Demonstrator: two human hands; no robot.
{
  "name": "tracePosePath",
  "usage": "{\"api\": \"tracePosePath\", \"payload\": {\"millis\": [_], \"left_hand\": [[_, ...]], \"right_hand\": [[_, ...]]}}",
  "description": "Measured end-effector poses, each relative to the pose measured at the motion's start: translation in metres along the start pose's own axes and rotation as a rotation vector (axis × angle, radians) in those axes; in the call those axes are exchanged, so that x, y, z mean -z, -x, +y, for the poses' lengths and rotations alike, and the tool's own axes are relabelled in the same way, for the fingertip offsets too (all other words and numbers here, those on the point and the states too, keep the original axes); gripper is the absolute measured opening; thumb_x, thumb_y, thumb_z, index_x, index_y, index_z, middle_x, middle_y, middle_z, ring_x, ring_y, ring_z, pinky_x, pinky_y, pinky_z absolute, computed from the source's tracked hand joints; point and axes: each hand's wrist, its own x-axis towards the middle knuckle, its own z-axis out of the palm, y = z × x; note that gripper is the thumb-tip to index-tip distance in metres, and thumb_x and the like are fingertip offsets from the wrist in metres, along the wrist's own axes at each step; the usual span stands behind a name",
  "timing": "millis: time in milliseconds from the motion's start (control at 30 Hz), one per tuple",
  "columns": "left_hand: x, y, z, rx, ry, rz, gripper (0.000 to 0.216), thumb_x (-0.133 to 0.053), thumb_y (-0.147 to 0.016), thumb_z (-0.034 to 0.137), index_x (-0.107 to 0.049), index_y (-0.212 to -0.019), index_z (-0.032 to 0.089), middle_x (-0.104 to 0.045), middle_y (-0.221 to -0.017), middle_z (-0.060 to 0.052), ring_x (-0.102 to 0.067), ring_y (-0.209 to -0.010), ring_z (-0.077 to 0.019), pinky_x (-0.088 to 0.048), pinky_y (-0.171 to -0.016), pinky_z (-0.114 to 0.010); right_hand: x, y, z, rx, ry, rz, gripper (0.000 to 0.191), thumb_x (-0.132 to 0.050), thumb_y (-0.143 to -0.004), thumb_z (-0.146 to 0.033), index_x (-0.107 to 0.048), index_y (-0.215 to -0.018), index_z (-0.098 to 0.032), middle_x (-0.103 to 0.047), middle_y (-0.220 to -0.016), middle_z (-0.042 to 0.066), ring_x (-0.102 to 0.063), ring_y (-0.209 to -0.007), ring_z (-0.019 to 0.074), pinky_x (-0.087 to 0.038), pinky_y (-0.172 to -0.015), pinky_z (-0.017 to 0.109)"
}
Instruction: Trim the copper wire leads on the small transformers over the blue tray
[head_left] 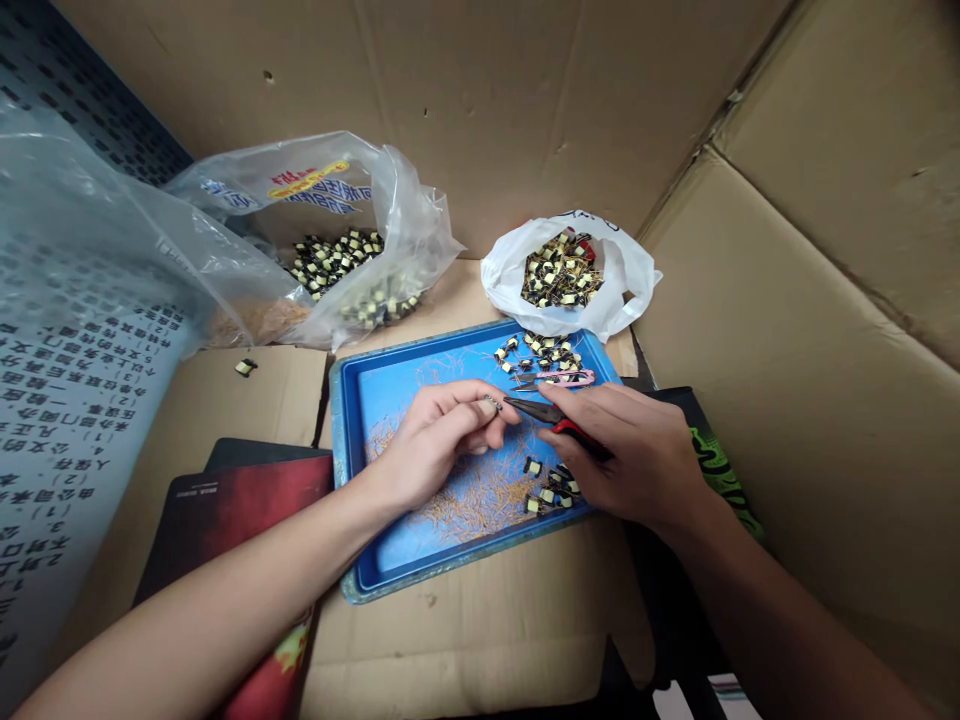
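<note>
Above the blue tray (390, 568), my left hand (442, 435) pinches a small coil part (493, 403), mostly covered by the fingers. My right hand (630, 450) grips red-handled long-nose pliers (536, 408), their tips close to that part; whether they touch it I cannot tell. Beneath the right hand's fingers lie small pink-handled snips (566, 378). Black coil parts with pale yellow wrapping form one pile (551, 350) at the tray's far right and another pile (551, 488) near its front right. Copper-coloured wire clippings (480, 505) are scattered over the tray floor.
Behind the tray stand a clear plastic bag (337, 265) and a white plastic bag (517, 285), both holding many coil parts. One loose part (245, 368) lies on cardboard at left. Cardboard walls (480, 110) rise behind and right. A dark red mat (247, 510) lies left of the tray.
</note>
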Motion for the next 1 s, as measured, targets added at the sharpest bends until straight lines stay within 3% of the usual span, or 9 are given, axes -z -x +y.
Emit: {"api": "tracePosePath", "payload": {"millis": [300,467,633,767,1000], "left_hand": [[0.002,0.004,0.002,-0.084,-0.028,-0.007,0.02,-0.066,-0.09,0.03,-0.074,-0.087,0.012,-0.06,-0.064,0.0,-0.047,-0.06,-0.0081,-0.031,-0.058,-0.023],[0.002,0.001,0.001,-0.077,-0.052,0.003,0.025,-0.067,-0.092,0.035,-0.076,-0.099,0.012,-0.063,-0.07,-0.002,-0.046,-0.061,-0.0081,-0.033,-0.059,-0.023],[0.004,0.001,-0.002,-0.095,-0.057,-0.024,0.032,-0.066,-0.095,0.036,-0.075,-0.115,0.013,-0.07,-0.083,-0.005,-0.045,-0.062,-0.0079,-0.033,-0.06,-0.023],[0.004,0.001,-0.003,-0.11,-0.062,-0.02,0.032,-0.067,-0.095,0.034,-0.076,-0.117,0.013,-0.072,-0.085,-0.007,-0.048,-0.066,-0.009,-0.036,-0.064,-0.024],[0.004,0.003,-0.002,-0.122,-0.079,-0.036,0.032,-0.068,-0.096,0.035,-0.075,-0.119,0.014,-0.074,-0.094,-0.01,-0.054,-0.072,-0.0094,-0.041,-0.066,-0.023]], "right_hand": [[0.004,-0.003,0.016,-0.155,0.239,0.081,0.028,-0.065,-0.098,-0.035,-0.077,-0.116,-0.017,-0.081,-0.095,0.007,-0.075,-0.082,0.0233,-0.05,-0.066,0.035],[0.002,-0.005,0.018,-0.104,0.241,-0.036,0.035,-0.063,-0.098,-0.037,-0.075,-0.122,-0.014,-0.079,-0.1,0.011,-0.072,-0.091,0.0302,-0.051,-0.078,0.041],[-0.008,-0.004,0.015,-0.113,0.139,-0.099,0.035,-0.063,-0.097,-0.033,-0.071,-0.125,-0.015,-0.077,-0.11,0.011,-0.069,-0.099,0.0302,-0.051,-0.086,0.043],[-0.012,-0.004,0.008,-0.015,0.079,-0.199,0.027,-0.061,-0.097,-0.03,-0.071,-0.118,-0.017,-0.075,-0.11,0.011,-0.065,-0.099,0.0299,-0.049,-0.087,0.044],[-0.018,-0.003,0.002,0.024,0.013,-0.236,0.021,-0.06,-0.099,-0.029,-0.07,-0.114,-0.017,-0.072,-0.106,0.011,-0.062,-0.098,0.029,-0.047,-0.089,0.046]]}}
